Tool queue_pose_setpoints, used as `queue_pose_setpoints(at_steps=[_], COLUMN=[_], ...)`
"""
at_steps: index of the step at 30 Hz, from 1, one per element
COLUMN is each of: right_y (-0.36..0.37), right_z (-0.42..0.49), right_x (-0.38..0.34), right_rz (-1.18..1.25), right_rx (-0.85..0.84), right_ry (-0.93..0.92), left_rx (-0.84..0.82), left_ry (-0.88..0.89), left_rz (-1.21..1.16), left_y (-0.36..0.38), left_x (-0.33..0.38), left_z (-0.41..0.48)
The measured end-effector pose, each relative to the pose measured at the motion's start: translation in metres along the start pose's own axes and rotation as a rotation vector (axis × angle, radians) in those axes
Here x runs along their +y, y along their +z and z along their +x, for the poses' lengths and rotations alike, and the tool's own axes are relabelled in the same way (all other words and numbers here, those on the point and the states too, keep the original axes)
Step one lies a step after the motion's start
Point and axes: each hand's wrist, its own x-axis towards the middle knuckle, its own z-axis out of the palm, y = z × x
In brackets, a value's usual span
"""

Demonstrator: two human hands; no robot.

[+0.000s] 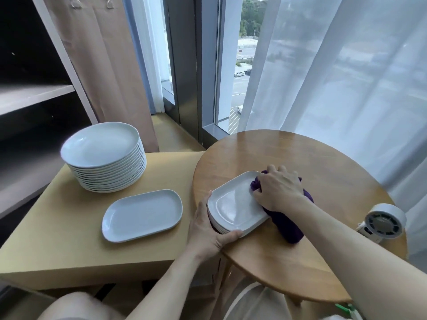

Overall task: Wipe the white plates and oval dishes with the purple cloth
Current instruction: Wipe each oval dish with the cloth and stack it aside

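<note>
Head view. Right hand [279,188] bunched on the purple cloth [288,225], fingers curled into it, pressing it onto the far end of the top oval dish [235,204]. Rest of the cloth trailing off under the wrist onto the round wooden table [323,162]. Left hand [208,229] clasped round the near corner of the small stack of oval dishes [217,225], thumb along the front rim.

Probably best done so: brace firmly at that near corner, sweep from the far end toward the bracing hand, trace the raised rim, press lightly to stop glazed pieces sliding on one another.

Glossy white ceramic, rounded-oblong outline, shallow well. Thick soft cloth. Smooth varnished wood.

Left of the bracing hand, a lone oval dish [142,214] on a pale square table [57,239]. Beyond it, well apart, a tall stack of round white plates [104,155].
</note>
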Motion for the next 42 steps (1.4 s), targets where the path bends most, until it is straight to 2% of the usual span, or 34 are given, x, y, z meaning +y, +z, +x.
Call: queue_pose_setpoints(at_steps=[6, 18, 25, 31, 34, 38, 42], right_y=[0.001, -0.008, -0.013, -0.01, -0.01, 0.001, 0.008], right_z=[0.01, -0.008, -0.04, -0.053, -0.056, -0.069, -0.084], right_x=[-0.018, -0.059, -0.091, -0.084, -0.066, -0.033, -0.019], right_rz=[0.048, 0.03, 0.155, 0.253, 0.405, 0.596, 0.938], right_rx=[0.032, 0.057, 0.093, 0.114, 0.066, 0.089, 0.153], right_ry=[-0.007, -0.191, -0.323, -0.169, -0.013, 0.226, 0.389], left_rx=[0.012, -0.005, 0.02, -0.002, 0.01, 0.01, 0.017], left_ry=[0.004, 0.004, 0.068, 0.054, 0.035, 0.035, 0.042], left_rz=[0.025, 0.029, 0.062, 0.087, 0.032, 0.052, 0.07], left_y=[0.002, 0.002, 0.001, 0.0, -0.002, -0.002, -0.002], left_x=[-0.005, -0.005, -0.002, -0.001, 0.002, 0.007, 0.005], left_z=[-0.001, -0.001, 0.0, -0.001, -0.002, -0.003, -0.004])
